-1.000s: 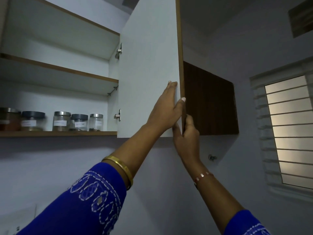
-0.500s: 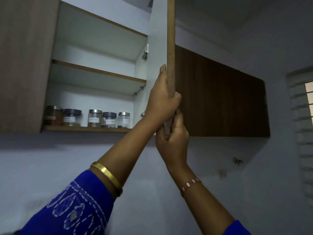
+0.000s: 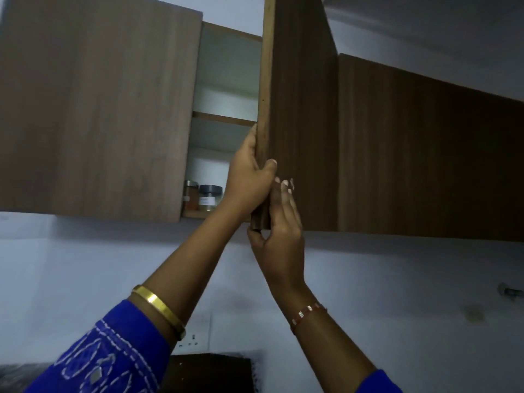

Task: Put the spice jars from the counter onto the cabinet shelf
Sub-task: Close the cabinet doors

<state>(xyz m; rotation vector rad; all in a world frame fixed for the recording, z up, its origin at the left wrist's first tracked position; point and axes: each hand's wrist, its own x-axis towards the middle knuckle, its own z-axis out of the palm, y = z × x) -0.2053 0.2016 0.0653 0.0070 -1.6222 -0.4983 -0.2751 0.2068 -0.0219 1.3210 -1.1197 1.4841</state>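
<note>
- The left hand (image 3: 249,177) holds the free edge of the dark wooden cabinet door (image 3: 297,114), with its fingers on the hidden inner side and its thumb curled over onto the front.
- The right hand (image 3: 279,225) sits just under the left hand, at 6 o'clock from it. Its fingers lie straight and flat on the door front, and its thumb hooks under the bottom corner of the door. It presses the door and does not pinch it.
- The door stands partly open. A narrow gap shows between it and the lighter wooden door (image 3: 96,109) at 9 o'clock.
- Through the gap, two spice jars stand on the bottom cabinet shelf (image 3: 195,214). They are at 9 o'clock from the left hand and close to it.
- The jar with brown spice (image 3: 190,197) has a shiny lid and is partly hidden behind the lighter door.
- The jar with the dark lid (image 3: 209,198) stands just beside it at 3 o'clock and has a white label. The words are too small to read.
- A higher shelf (image 3: 224,119) shows at 12 o'clock from the jars.
- The left arm wears a gold bangle (image 3: 158,310) and a blue sleeve (image 3: 107,361) with white stitching.
- The right wrist wears a thin red and white bracelet (image 3: 307,314).
- A wall socket (image 3: 192,336) sits low on the white wall, at 6 o'clock from the jars.
</note>
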